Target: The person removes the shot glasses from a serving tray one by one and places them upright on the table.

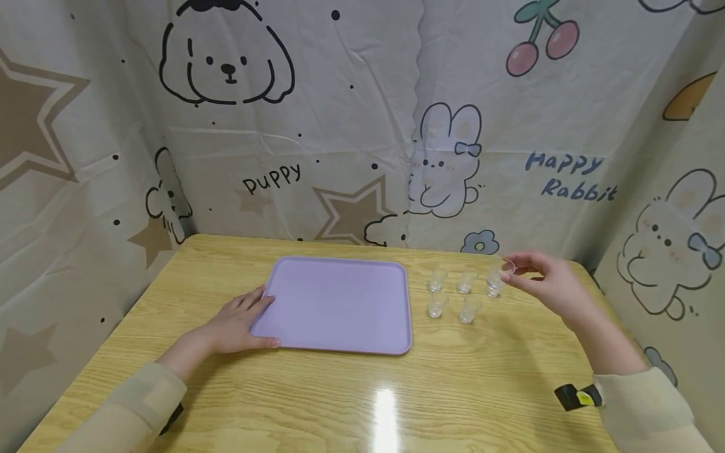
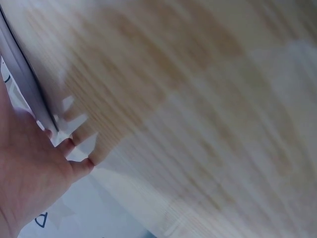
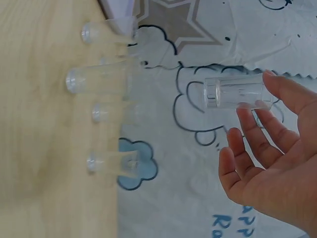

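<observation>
My right hand point(image 1: 546, 283) pinches a small clear shot glass point(image 3: 235, 91) near its rim, between thumb and fingertips. In the right wrist view this glass is raised, its base pointing toward the tabletop. Several more clear shot glasses point(image 1: 435, 306) stand on the table in two short rows, left of the right hand. A purple rectangular tray point(image 1: 340, 308) lies flat to their left. My left hand point(image 1: 235, 324) rests at the tray's left side with fingers extended, its thumb by the near left corner. The left wrist view shows these fingers beside the tray's edge, against the wood.
The wood-grain table point(image 1: 317, 396) ends at a printed curtain point(image 1: 351, 126) behind it, with more curtain on both sides. The shot glasses stand close together, just right of the tray. A black strap point(image 1: 578, 397) is at the right wrist.
</observation>
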Available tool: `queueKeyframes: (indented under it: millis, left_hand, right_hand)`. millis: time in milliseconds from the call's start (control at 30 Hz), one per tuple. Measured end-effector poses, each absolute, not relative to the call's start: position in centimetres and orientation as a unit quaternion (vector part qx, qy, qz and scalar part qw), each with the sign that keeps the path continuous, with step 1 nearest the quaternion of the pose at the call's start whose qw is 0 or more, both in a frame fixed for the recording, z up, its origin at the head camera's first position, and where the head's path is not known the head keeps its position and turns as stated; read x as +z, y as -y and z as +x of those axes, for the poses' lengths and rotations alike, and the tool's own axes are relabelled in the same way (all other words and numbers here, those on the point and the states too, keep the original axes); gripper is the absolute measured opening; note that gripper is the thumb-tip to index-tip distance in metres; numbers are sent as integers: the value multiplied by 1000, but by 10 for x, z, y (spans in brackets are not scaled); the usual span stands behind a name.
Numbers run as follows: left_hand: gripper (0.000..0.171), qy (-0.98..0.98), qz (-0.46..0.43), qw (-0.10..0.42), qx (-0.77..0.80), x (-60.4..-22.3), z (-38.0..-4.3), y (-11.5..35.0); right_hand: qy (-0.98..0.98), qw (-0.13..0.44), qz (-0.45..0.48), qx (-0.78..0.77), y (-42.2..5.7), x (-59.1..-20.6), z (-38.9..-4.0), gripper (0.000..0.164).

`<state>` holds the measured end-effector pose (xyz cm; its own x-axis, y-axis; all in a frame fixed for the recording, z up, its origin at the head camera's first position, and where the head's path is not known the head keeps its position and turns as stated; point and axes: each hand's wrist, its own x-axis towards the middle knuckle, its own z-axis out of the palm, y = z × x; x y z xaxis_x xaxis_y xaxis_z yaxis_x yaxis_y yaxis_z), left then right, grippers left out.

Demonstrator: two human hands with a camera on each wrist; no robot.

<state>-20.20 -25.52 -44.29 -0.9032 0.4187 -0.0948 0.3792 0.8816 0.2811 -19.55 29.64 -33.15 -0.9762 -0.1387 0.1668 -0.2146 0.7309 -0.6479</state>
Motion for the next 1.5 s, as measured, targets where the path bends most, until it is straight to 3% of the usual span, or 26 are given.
queueKeyframes:
  millis: [533, 867, 1233, 1400, 1500]
  left_hand:
    - [104, -966, 205, 79, 135, -443, -202, 251]
    - [105, -967, 207, 78, 128, -445, -205, 252]
    - [105, -961, 203, 98, 158, -437, -207, 254]
    - [102, -959, 194, 119, 169, -427, -215, 252]
    - [97, -960, 197, 106, 166, -417, -219, 248]
  right_hand:
    - [929, -3, 22, 371, -324, -394, -191, 60]
    - [920, -29, -1, 390, -328, -417, -194, 59]
    - [920, -47, -1, 390, -329, -424, -197, 62]
    - [915, -60, 14, 398, -331, -414, -197, 71]
    - [917, -55, 20, 394, -333, -401, -195, 75]
